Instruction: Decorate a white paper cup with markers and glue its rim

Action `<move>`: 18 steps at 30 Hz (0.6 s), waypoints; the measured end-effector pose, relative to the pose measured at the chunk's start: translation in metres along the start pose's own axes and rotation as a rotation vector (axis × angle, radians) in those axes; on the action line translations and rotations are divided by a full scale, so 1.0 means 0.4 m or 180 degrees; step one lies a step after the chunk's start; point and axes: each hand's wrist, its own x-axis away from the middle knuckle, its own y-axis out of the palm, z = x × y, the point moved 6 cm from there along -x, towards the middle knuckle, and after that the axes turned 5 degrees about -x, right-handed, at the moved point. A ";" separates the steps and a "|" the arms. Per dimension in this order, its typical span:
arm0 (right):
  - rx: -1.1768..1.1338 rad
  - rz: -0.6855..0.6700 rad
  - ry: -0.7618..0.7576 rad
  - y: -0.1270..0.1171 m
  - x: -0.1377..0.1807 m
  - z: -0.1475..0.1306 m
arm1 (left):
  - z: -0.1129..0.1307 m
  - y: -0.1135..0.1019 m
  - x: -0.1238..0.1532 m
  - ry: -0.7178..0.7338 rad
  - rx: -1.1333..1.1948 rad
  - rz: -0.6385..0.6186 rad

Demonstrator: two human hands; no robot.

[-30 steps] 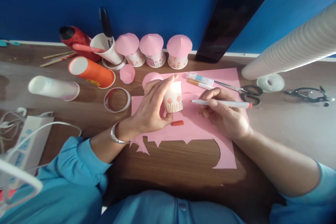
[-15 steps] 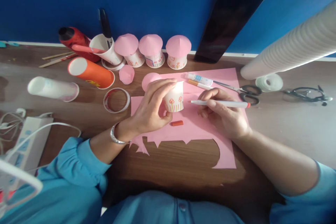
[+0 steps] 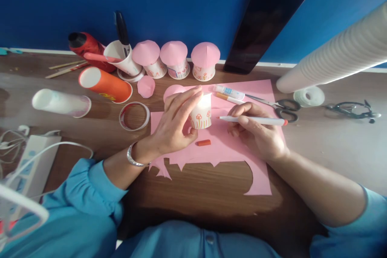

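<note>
Between the thumb and fingers of my left hand is a white paper cup with red flowers and coloured stems drawn on it. My right hand grips a white felt-tip pen; its red tip points at the cup but stays apart from it. Below the cup, a red pen cap lies on cut pink paper. A glue stick, an orange-and-white pen and black-handled scissors rest above my right hand.
Along the back stand several small cups with pink cone roofs, a cup holding a black marker, and a phone. An orange cup and a tape roll are left; a stack of white cups leans at the right.
My left hand has turned the cup slightly, so its drawn flowers sit a little differently. The right hand with the pen is nearly still.
</note>
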 end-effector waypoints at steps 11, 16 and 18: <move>-0.0100 0.0018 -0.0050 0.001 -0.002 0.004 | 0.005 0.001 0.003 0.0122 -0.0051 0.0186; -0.0044 0.0138 -0.0109 0.004 -0.005 -0.005 | -0.007 0.001 0.007 0.0040 0.0321 0.0193; 0.0035 0.0229 -0.0125 0.004 -0.006 -0.010 | -0.027 0.005 0.012 -0.0249 0.0662 0.0180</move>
